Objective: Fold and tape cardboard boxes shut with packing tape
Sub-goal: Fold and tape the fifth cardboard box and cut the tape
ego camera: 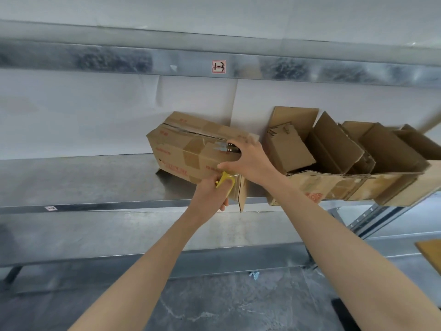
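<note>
Metal shelf [95, 177]: carries all the cardboard noted here.

Open cartons [334, 149]: a row, partly flattened, just right of the cardboard box.

Cardboard box [176, 149]: lies on the shelf against the back wall. Its top seam is taped, and one flap at its near right corner stands out over the shelf edge.

My right hand [253, 161]: spread over the box's right end, thumb on the front face, fingers holding thread snips [223, 147] whose blades point left along the box.

My left hand [210, 194]: below the right hand at the box's near right corner, fingers wrapped round a yellow tape dispenser [225, 179] with clear tape drawn onto the cardboard.

Assessment: end flap is being taped. I should press that flap flush first, pull the strip taut and straight, rub it down, then cut with the snips, blades clear of my thumb.
</note>
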Motion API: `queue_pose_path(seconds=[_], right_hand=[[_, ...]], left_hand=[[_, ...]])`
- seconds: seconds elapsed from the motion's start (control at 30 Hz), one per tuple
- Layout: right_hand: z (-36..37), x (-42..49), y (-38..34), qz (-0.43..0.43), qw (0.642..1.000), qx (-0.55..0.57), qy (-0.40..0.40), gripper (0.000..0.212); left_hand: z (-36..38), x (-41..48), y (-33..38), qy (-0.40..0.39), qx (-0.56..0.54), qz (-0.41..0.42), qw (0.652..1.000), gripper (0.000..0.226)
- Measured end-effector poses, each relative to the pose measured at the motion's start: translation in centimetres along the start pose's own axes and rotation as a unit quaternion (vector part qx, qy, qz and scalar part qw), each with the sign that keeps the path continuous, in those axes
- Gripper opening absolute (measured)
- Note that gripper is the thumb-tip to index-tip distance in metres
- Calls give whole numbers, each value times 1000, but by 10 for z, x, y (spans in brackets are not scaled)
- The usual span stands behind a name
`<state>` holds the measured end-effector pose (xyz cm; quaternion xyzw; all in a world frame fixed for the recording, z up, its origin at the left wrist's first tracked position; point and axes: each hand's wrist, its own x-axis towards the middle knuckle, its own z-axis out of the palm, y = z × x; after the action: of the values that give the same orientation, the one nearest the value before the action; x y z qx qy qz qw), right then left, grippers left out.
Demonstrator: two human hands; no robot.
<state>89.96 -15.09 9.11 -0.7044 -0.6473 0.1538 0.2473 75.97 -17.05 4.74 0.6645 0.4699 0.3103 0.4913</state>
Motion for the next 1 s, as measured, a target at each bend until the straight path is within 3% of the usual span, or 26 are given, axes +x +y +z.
queue_pose_path(seconds=[0.2,0.53,0.8,1.0], right_hand=[[0,9,-2,-5,996,-86,-5,74],[4,14,-2,3,997,-80,-1,73],[4,14,-3,17,997,-72,-3,72],[-6,16,7,39,999,-25,-2,69]], left_hand=[[-3,3,2,-51,-31,-4,998,20],[-7,7,-14,-81,-77,-134,985,27],[-9,16,-32,-35,-52,-81,995,31],[-6,26,-22,-33,7,29,999,32]])
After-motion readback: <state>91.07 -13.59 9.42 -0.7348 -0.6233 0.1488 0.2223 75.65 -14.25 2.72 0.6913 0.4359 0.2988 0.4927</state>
